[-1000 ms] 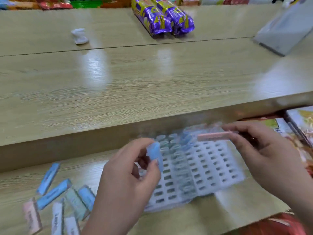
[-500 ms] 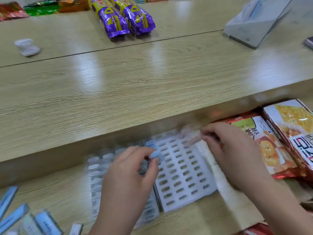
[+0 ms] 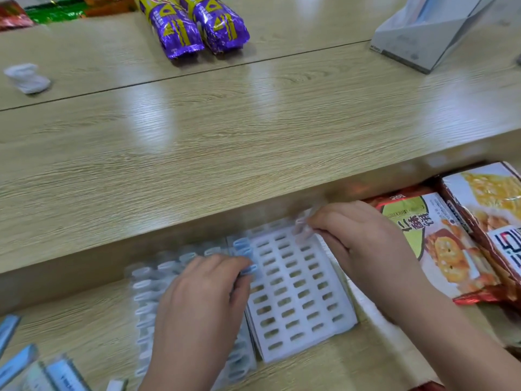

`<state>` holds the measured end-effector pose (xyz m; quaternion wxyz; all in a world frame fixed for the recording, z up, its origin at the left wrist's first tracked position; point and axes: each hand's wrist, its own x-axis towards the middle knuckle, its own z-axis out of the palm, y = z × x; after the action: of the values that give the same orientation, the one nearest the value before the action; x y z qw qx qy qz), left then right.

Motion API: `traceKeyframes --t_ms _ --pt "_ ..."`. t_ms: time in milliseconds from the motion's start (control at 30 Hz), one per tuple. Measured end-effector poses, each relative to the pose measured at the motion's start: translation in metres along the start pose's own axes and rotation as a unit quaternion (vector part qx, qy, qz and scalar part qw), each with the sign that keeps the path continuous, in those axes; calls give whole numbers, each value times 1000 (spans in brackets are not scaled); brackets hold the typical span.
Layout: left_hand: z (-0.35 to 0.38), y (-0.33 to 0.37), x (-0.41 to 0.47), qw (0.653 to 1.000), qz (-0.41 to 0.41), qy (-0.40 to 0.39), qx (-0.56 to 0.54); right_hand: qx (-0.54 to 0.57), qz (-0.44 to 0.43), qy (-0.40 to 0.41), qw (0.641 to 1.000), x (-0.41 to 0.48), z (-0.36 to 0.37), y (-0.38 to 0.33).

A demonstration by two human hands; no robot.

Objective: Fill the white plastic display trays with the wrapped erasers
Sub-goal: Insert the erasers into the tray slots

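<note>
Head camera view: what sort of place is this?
Probably a small shop or stockroom: purple snack packs on the wooden counter, cracker bags on the lower shelf, white display trays holding wrapped erasers.

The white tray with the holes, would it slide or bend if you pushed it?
The white tray probably slides easily: it looks thin, mostly empty plastic on a smooth, shiny wooden shelf. It would likely flex a little, being full of open slots.
</note>
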<state>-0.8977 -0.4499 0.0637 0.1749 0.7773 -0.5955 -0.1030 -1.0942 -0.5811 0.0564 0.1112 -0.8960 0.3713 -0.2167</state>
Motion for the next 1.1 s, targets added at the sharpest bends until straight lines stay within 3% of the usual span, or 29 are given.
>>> traceKeyframes --t_ms 333,467,567,833,967,1100 --pt "14 9 -5 999 -2 4 54 5 -6 70 998 -4 10 4" --pt "16 10 -5 997 -6 15 69 -24 -21 57 998 -7 13 9" --pt "17 7 -7 998 -12 27 54 -22 -16 33 999 -11 20 9" --pt "14 1 -12 998 -19 44 -34 -65 -3 63 996 -14 27 5" --pt "2 -15 -23 994 -12 82 -75 -35 32 101 994 -14 22 -23" --pt "-16 -65 -60 987 -64 109 -100 49 -3 66 997 -9 30 -98"
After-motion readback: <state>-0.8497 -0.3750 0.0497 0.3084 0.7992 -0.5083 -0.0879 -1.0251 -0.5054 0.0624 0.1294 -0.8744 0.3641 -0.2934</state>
